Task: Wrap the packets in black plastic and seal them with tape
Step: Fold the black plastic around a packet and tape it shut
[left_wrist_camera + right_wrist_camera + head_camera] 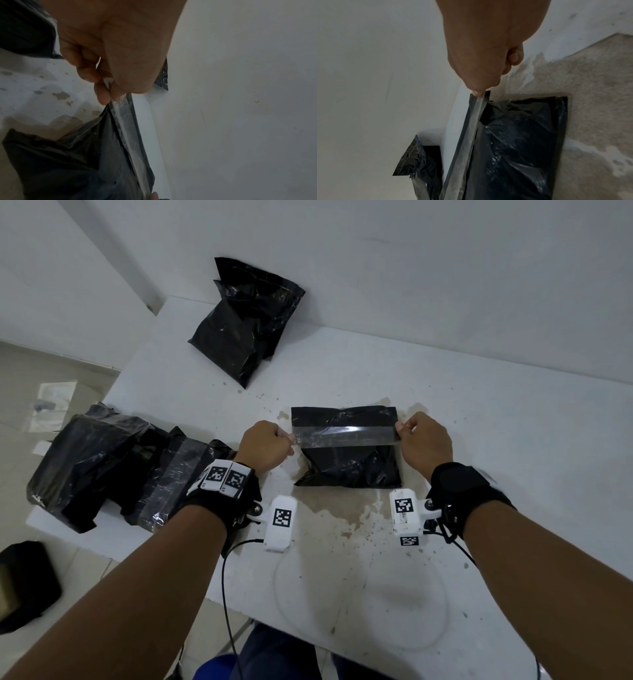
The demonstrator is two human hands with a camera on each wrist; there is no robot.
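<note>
Sealing step: left hand [265, 445] and right hand [423, 440] each pinch an end of the tape strip [346, 435] over the mid-frame black packet [347, 463], which probably needs pressing down flat next.

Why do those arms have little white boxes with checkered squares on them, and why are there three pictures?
Those are a person's two bare arms, not a robot. The big picture comes from a camera worn on the head, looking down. The two darker ones come from cameras strapped to the wrists, looking along each hand; the white boxes with black-and-white square patterns sit beside the wrist straps. On the stained white table lies a flat packet wrapped in black plastic. The left hand and the right hand each pinch one end of a clear strip of sticky tape, stretched over that packet. At the left lies a pile of black wrapped bundles, already taped, and another crumpled black plastic packet rests far back by the wall.
</note>
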